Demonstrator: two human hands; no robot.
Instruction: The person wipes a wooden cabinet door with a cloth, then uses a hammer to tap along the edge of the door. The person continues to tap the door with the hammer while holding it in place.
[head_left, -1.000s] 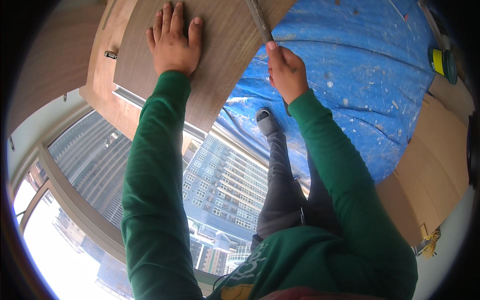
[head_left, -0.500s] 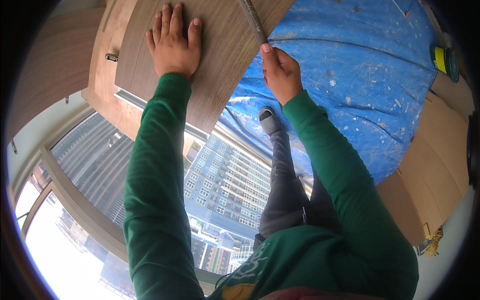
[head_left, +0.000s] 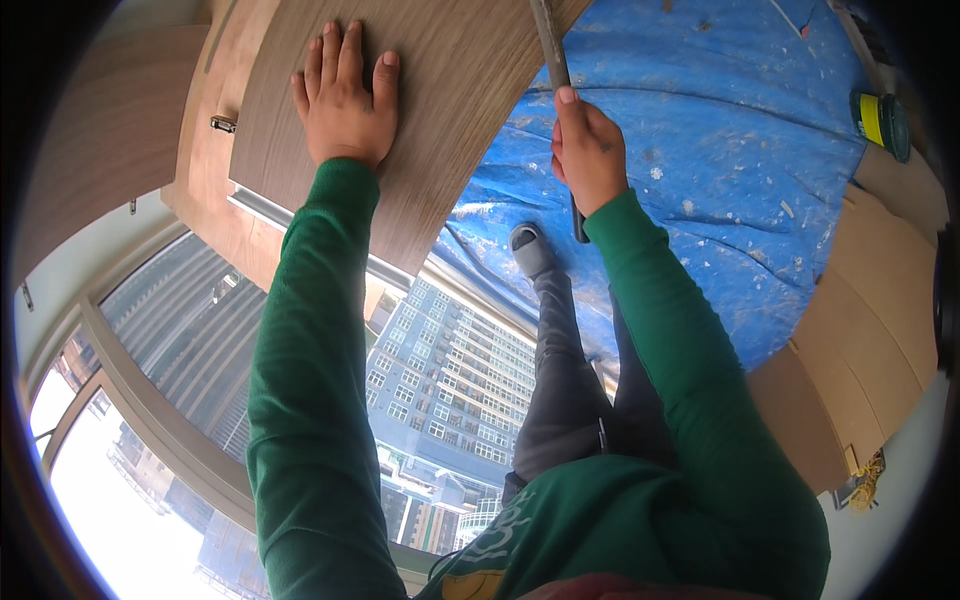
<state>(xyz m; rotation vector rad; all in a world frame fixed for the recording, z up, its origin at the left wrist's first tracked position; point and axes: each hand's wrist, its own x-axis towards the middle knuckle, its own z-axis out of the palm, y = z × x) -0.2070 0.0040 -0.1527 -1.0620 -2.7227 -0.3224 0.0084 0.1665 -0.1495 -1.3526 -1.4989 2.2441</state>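
Note:
My left hand [head_left: 347, 108] lies flat with its fingers spread on a brown wood-grain board [head_left: 440, 90]. My right hand [head_left: 592, 150] is wrapped round a worn, dark, rod-like handle [head_left: 552, 45], thumb laid along it. This handle runs up past the board's right edge and out of the picture, so its far end is hidden. Its lower end pokes out beneath my fist, above the blue sheet. A pale metal strip [head_left: 262, 207] runs along the board's near edge.
A metal hinge [head_left: 223, 124] sits on the lighter wood panel [head_left: 205, 150] at left. Windows [head_left: 190, 320] show tall buildings below. A paint-spotted blue tarp [head_left: 690, 200] covers the floor; cardboard [head_left: 860, 310] and a dark tub with a yellow band [head_left: 880, 122] stand at right.
My right hand has shifted right with the handle, which now stands more upright and shows its lower end. My left hand has slid slightly nearer, still flat on the board.

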